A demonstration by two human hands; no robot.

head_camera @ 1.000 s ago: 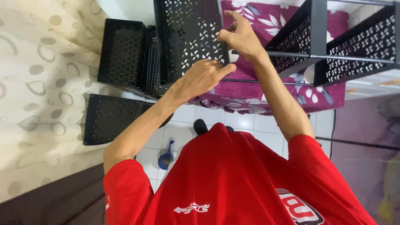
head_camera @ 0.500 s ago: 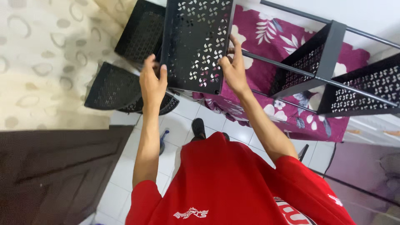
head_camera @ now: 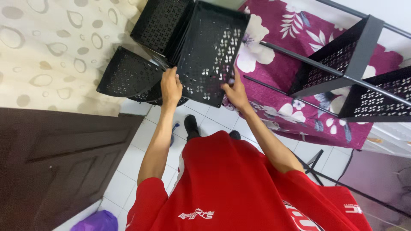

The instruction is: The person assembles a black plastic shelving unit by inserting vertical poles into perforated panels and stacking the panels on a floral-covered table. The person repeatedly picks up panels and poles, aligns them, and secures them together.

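I am holding a black perforated shelf tray up over the floral bedspread's near edge, left of the rack frame. My left hand and right hand are clamping its lower corners; keeping both grips level should stop it twisting.

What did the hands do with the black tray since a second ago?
The left hand and right hand moved down to the black perforated tray's near edge and took hold of it, one at each lower corner. A second ago the right hand was up higher, off that edge. The other black trays, the flowered purple cloth and the black rack look unchanged.
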